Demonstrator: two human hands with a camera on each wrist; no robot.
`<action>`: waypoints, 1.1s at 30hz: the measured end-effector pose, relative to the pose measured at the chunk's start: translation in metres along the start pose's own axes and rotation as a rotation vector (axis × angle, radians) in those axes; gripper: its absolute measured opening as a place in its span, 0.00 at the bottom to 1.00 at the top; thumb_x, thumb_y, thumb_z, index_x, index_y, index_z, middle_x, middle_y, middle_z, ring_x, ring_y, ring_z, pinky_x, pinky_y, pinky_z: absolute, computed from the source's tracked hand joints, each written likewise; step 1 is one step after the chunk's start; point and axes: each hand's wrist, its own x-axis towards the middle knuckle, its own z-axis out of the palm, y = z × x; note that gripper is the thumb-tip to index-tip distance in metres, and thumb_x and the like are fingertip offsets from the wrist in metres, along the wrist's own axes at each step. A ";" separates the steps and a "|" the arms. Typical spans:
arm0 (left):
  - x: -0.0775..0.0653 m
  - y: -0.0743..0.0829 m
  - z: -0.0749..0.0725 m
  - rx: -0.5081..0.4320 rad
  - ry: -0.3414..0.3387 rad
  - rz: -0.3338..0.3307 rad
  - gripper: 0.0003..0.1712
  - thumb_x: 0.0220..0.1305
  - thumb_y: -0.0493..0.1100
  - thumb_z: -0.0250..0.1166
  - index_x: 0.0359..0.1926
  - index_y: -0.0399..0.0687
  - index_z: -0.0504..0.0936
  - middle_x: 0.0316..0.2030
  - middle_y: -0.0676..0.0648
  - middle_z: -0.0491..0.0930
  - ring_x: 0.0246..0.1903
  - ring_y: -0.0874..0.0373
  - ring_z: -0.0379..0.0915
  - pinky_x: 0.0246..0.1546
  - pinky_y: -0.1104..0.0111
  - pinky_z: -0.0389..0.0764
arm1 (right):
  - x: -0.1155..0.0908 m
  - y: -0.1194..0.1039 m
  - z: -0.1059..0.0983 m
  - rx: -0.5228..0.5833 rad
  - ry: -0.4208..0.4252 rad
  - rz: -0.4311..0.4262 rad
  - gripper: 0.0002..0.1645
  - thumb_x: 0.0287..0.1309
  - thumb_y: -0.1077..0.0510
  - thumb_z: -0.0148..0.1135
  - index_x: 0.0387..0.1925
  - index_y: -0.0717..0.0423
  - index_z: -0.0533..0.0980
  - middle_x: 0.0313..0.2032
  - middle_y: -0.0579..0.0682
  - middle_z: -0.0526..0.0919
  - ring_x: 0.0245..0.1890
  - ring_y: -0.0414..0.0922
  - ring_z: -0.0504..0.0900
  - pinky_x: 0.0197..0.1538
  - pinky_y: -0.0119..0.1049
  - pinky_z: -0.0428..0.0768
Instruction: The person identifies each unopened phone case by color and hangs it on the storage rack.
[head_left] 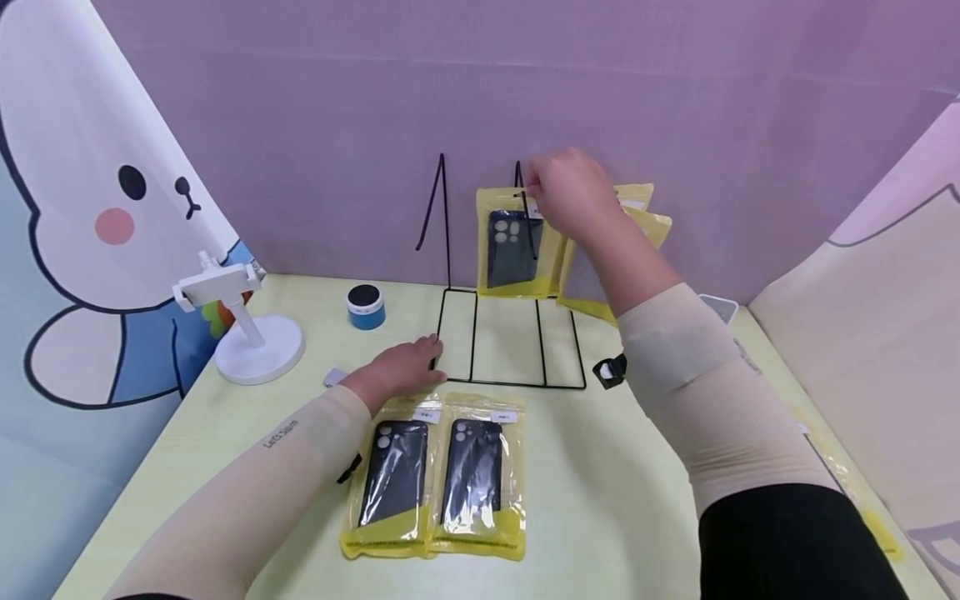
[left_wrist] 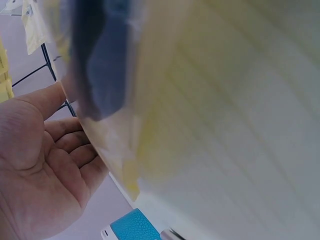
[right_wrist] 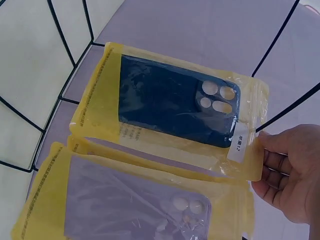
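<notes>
My right hand (head_left: pixel 573 192) pinches the top edge of a clear-and-yellow bag with a dark blue phone case (right_wrist: pixel 175 100) inside, beside a hook of the black wire display rack (head_left: pixel 510 385). The bag hangs upright at that hook, its white label near my fingertips in the right wrist view. Bags with a lilac phone case (right_wrist: pixel 135 197) in front hang just to its right. My left hand (head_left: pixel 401 367) holds the left side of the rack's base, thumb and fingers around the wire. Below it, two bagged dark phone cases (head_left: pixel 393 471) lie side by side on the table.
A white phone stand (head_left: pixel 258 350) stands at the left, with a small blue round container (head_left: pixel 366 308) between it and the rack. The rack's left hook (head_left: pixel 431 200) carries nothing. A small black item (head_left: pixel 611 372) lies right of the base, near a white-edged object (head_left: pixel 720 307).
</notes>
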 end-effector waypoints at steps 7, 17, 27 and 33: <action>0.001 0.003 0.001 0.007 0.006 0.007 0.41 0.73 0.58 0.52 0.77 0.46 0.50 0.78 0.43 0.43 0.76 0.45 0.42 0.75 0.52 0.52 | 0.007 0.004 0.000 0.016 -0.024 0.028 0.10 0.73 0.56 0.50 0.41 0.56 0.77 0.42 0.51 0.80 0.51 0.53 0.70 0.57 0.48 0.70; 0.003 0.005 0.002 0.004 -0.008 0.000 0.42 0.73 0.59 0.52 0.78 0.47 0.49 0.78 0.44 0.42 0.76 0.45 0.42 0.76 0.53 0.51 | 0.004 0.006 -0.003 0.010 -0.052 0.069 0.18 0.74 0.54 0.48 0.57 0.55 0.75 0.55 0.54 0.80 0.59 0.54 0.70 0.69 0.48 0.65; 0.000 0.005 -0.001 -0.006 -0.010 -0.013 0.41 0.73 0.58 0.52 0.78 0.46 0.49 0.78 0.42 0.42 0.76 0.45 0.41 0.76 0.52 0.50 | -0.033 -0.004 -0.018 0.080 0.031 0.007 0.21 0.74 0.52 0.49 0.63 0.55 0.69 0.63 0.54 0.72 0.65 0.55 0.66 0.68 0.52 0.66; -0.001 0.000 -0.002 -0.009 -0.009 -0.016 0.41 0.74 0.58 0.52 0.78 0.45 0.49 0.78 0.42 0.42 0.76 0.44 0.41 0.76 0.52 0.50 | -0.073 -0.015 -0.019 0.175 0.086 -0.055 0.22 0.72 0.50 0.52 0.60 0.58 0.71 0.56 0.54 0.77 0.55 0.52 0.76 0.57 0.50 0.76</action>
